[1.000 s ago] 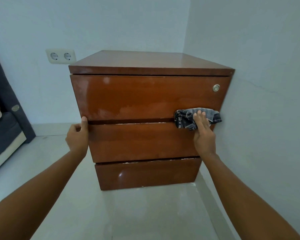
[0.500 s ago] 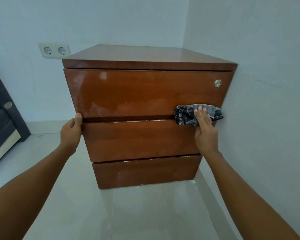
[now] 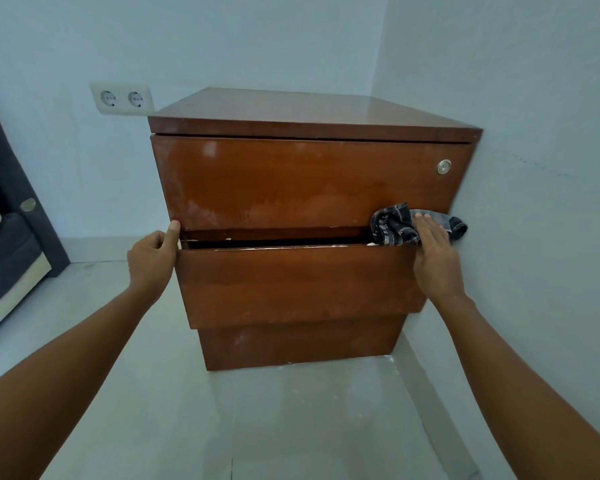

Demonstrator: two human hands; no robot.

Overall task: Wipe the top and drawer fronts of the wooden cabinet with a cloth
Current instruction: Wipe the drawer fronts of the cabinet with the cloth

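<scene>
A glossy reddish-brown wooden cabinet with three drawers (image 3: 302,188) is set in the far right corner against pale walls. Its middle drawer (image 3: 298,285) is seen pulled slightly out. The left edge of that drawer is gripped by the left hand (image 3: 153,258), fingers curled and thumb up along the corner. A crumpled dark grey checked cloth (image 3: 395,225) is pressed by the right hand (image 3: 433,254), fingers flat, at the drawer's top right edge. A white double wall socket (image 3: 122,98) is mounted at far left.
</scene>
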